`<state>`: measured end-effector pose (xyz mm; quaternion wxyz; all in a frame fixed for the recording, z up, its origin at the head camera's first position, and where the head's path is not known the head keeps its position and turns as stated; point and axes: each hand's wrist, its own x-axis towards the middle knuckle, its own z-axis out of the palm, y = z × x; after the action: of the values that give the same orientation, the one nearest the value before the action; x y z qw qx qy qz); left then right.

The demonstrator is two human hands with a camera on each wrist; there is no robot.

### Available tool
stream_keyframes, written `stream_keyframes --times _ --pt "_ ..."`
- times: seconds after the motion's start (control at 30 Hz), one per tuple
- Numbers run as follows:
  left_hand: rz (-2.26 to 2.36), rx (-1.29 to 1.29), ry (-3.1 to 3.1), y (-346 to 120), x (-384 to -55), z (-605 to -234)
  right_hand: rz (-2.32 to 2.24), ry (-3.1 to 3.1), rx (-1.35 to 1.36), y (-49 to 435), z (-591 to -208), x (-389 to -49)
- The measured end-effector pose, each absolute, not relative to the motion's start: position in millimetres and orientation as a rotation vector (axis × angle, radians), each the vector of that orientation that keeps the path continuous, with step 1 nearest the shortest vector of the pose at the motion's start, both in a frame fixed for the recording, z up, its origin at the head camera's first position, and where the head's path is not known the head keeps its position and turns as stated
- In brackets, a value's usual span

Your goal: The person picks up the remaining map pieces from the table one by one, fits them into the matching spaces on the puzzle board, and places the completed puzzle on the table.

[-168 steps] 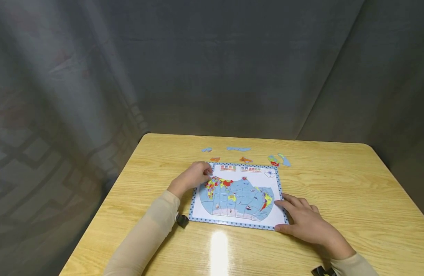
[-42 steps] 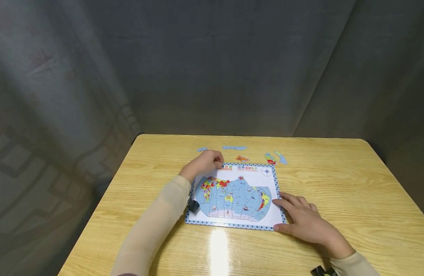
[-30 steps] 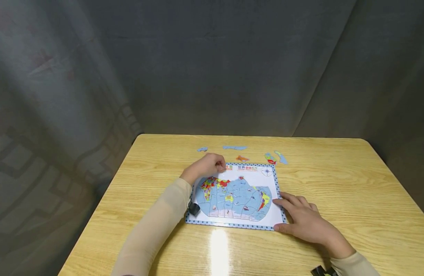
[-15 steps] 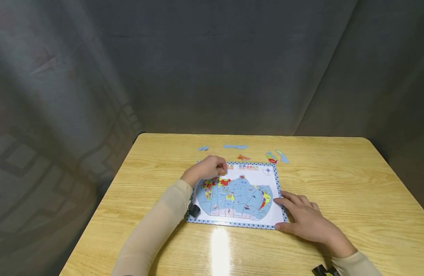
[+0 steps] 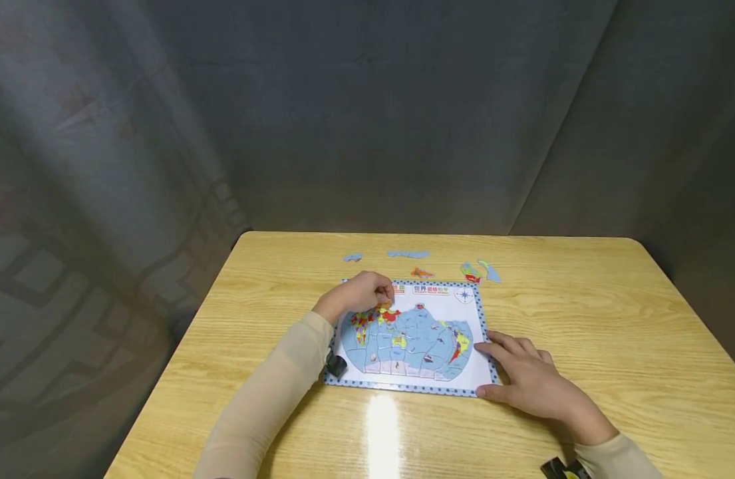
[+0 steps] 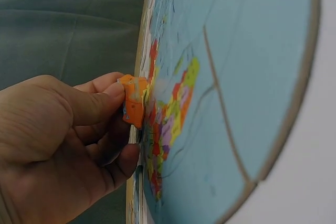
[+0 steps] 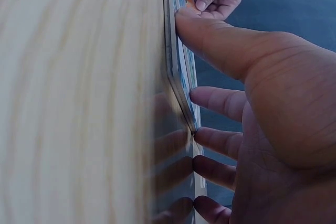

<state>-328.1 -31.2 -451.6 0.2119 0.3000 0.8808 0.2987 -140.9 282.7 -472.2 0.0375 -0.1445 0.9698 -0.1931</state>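
Note:
My left hand (image 5: pixel 360 293) pinches an orange jigsaw piece (image 6: pixel 134 100) between thumb and fingers. The piece is tilted, its lower edge right at the top of the coloured land on the world-map puzzle (image 5: pixel 415 346). That puzzle lies on a white board with a blue dotted border (image 5: pixel 403 386), its map partly filled with joined pieces. At the board's lower right corner rests my right hand (image 5: pixel 525 382), fingers spread and fairly straight. In the right wrist view its thumb (image 7: pixel 226 40) touches the board's edge, and the other fingertips reach the board and table.
Loose pieces lie on the wooden table (image 5: pixel 583 299) behind the board: a small blue one (image 5: pixel 352 257), a long blue one (image 5: pixel 408 254), an orange one (image 5: pixel 422 273), a green-and-red one (image 5: pixel 471 273) and a blue-and-yellow one (image 5: pixel 489 271). A dark curtain (image 5: pixel 379 133) hangs beyond.
One orange piece has left the table behind the board and is now in my left hand. That hand has come from the board's top edge down to the map. My right hand stays put.

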Motion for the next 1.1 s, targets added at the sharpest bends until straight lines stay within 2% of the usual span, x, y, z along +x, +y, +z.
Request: stream_keyframes --times 0.33,0.8,1.1 --pt "0.672 0.85 2.55 -26.0 -328.6 -453.6 -0.595 2.97 -0.447 281.4 -471.2 -140.7" --pt "0.698 0.823 2.576 -23.0 -327.0 -452.2 -0.588 2.974 -0.44 281.5 -470.0 -140.7" --pt "0.666 0.892 2.593 -24.4 -328.3 -455.5 -0.581 2.984 -0.448 282.6 -470.0 -141.4"
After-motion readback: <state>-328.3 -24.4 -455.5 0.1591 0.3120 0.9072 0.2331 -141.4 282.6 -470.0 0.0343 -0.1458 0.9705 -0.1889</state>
